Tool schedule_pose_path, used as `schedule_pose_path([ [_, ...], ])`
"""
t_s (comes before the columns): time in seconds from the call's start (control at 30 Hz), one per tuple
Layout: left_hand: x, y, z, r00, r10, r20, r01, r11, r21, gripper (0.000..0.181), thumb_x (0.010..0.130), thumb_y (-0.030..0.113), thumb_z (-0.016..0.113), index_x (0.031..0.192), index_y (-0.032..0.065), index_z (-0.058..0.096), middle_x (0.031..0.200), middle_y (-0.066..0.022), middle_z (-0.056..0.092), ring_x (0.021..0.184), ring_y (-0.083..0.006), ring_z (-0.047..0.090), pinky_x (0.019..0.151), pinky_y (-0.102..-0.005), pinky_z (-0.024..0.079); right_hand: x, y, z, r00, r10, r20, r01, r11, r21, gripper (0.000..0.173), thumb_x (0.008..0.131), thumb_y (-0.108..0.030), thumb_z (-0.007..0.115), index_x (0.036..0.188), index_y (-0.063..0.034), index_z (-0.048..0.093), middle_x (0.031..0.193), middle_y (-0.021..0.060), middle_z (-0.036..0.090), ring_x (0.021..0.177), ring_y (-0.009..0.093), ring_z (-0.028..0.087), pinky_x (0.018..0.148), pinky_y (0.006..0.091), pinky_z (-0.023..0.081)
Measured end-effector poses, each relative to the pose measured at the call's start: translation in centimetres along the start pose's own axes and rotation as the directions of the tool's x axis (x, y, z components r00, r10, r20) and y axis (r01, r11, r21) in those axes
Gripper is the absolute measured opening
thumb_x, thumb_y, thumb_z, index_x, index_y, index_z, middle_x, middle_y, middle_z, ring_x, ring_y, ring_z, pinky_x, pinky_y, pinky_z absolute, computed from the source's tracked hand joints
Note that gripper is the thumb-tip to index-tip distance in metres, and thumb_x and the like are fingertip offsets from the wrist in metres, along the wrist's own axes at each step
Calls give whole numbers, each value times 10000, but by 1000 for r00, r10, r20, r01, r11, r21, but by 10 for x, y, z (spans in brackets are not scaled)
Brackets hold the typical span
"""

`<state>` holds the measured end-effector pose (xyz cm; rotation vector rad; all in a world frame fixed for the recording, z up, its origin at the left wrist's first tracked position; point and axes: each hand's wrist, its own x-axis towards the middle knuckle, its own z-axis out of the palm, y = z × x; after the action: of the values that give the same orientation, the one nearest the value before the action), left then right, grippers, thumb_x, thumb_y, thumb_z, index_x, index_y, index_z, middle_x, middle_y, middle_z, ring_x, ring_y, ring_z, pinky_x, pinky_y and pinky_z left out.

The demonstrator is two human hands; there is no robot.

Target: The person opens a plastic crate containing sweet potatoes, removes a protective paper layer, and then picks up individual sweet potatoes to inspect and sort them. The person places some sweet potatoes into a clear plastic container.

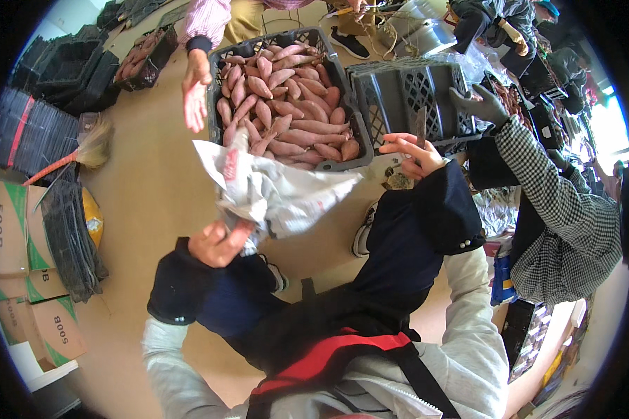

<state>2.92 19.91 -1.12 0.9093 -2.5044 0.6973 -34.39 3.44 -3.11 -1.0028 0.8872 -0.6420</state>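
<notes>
My left hand (221,243) grips the lower edge of a crumpled white plastic bag (288,196) with red print, its upper part touching or just over the near rim of a black plastic crate (364,141). That crate is heaped with pinkish sweet potatoes (293,99). To the right of the crate, my right hand (413,157) holds a short, flat dark blade or strip (421,125) upright between its fingers. Across from me, another person's bare hand (195,86) hangs open by the crate's left side.
An upturned black crate (398,97) stands right of the full one, with a co-worker's gloved hand (479,105) by it. Cardboard boxes (8,225), stacked black crates (42,131) and a broom (91,146) are at the left. A smaller crate of sweet potatoes (147,57) sits behind.
</notes>
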Motion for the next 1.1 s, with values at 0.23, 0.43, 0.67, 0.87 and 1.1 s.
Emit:
schedule_pose_path([
  [0.23, -27, -70, 21, 999, -24, 29, 11, 924, 382, 308, 710, 79, 528, 1012, 92, 588, 1076, 10, 516, 751, -158, 474, 684, -261, 418, 2, 9, 1, 999, 25, -30, -25, 1000, 9, 268, 826, -196, 487, 1021, -16, 520, 910, 97, 600, 352, 25, 235, 340, 177, 205],
  [0.43, -17, -78, 47, 998, -61, 9, 47, 848, 528, 320, 714, 72, 509, 1024, 110, 584, 1083, 24, 514, 758, -134, 474, 704, -251, 411, 12, 25, 6, 998, 7, 62, -7, 1000, -1, 244, 825, -181, 494, 1001, -16, 526, 898, 101, 608, 338, 20, 243, 324, 175, 189],
  [0.67, -1, -75, 81, 990, -144, 13, 107, 788, 607, 409, 735, 102, 502, 1142, 137, 490, 1142, 72, 471, 833, -112, 473, 709, -246, 406, 3, 36, 3, 997, -2, 81, 7, 998, -57, 250, 829, -185, 483, 1004, -11, 527, 897, 100, 599, 364, 8, 222, 341, 163, 194],
  [0.87, 27, -62, 111, 917, -395, 64, 304, 790, 532, 620, 669, 216, 618, 1229, 301, 364, 1285, 55, 332, 1098, -165, 390, 894, -358, 314, -1, 40, 0, 990, 12, 138, 7, 992, -129, 218, 812, -189, 498, 951, -34, 565, 837, 57, 626, 361, 16, 226, 343, 166, 189],
  [1.1, -4, -38, 117, 869, -478, 126, 422, 850, 317, 259, 761, 142, 522, 1015, 141, 575, 945, -3, 587, 982, -160, 505, 967, -451, 215, 4, 51, 3, 972, 94, 214, -30, 957, -288, 218, 814, -222, 496, 903, -47, 592, 578, -8, 551, 388, 22, 255, 367, 177, 201],
])
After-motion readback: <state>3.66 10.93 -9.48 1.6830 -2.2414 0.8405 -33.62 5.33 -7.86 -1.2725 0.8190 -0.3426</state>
